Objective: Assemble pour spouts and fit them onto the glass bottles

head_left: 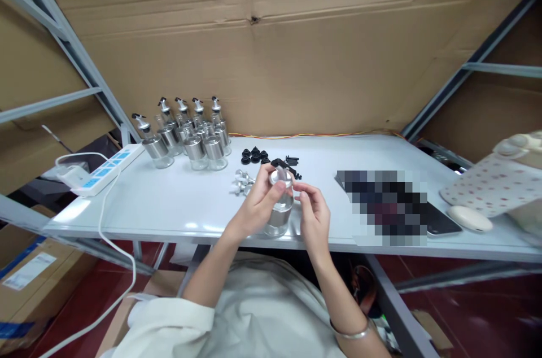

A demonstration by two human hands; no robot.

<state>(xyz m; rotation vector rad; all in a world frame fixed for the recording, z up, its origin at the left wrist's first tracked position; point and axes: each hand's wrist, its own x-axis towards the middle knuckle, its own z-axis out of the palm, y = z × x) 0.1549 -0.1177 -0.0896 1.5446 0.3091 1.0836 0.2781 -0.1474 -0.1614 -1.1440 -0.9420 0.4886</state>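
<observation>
In front of me a glass bottle with a steel sleeve (280, 217) stands upright near the table's front edge. A silver pourer spout (281, 178) with a black flip cap (284, 167) sits at its top. The fingers and thumb of my left hand (259, 201) are closed around the pourer. Just right of the bottle neck is my right hand (314, 214), its fingers loosely curved and apart from the thumb, with nothing visible in them. Behind my hands lie several black stoppers (254, 155), small black parts (292, 160) and silver spout pieces (243, 182).
Several similar bottles (195, 149) stand at the back left, some with pourers. A power strip (110, 169) with a white cable lies at the left edge. Toward the right are a dark flat device (442, 221), partly pixelated, a white oval object (470, 218) and a spotted bag (486, 180).
</observation>
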